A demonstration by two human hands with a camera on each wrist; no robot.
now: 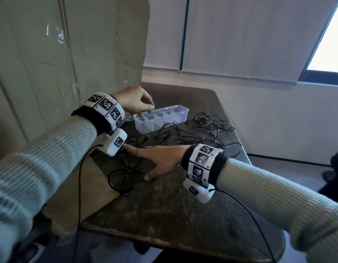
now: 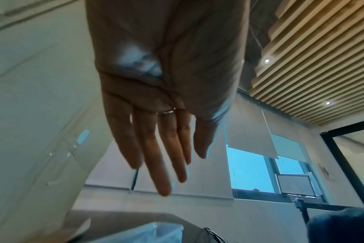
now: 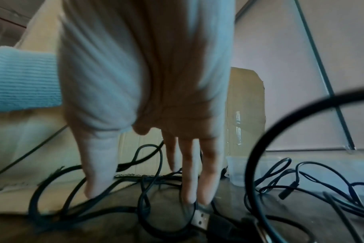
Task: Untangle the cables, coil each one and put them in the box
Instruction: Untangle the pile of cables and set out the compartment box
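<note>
A clear plastic box [image 1: 175, 115] with several compartments lies at the back of the dark table [image 1: 164, 215]. Thin black cables [image 1: 208, 123] sprawl in a tangle to its right, and thicker loops [image 1: 122, 179] lie near the table's left edge. My left hand [image 1: 145, 109] hovers over the box's left end and holds nothing; in the left wrist view its fingers [image 2: 162, 164] are straight above the box [image 2: 156, 233]. My right hand [image 1: 145, 160] lies flat on the cables with fingers spread. Its fingertips [image 3: 189, 197] touch cables [image 3: 143, 189] beside a USB plug [image 3: 200, 220].
A tall cardboard panel [image 1: 69, 54] stands along the table's left side, close to my left arm. The wrist cameras' own black leads [image 1: 79, 186] hang over the front edge. A wall and window [image 1: 331, 35] are behind the table.
</note>
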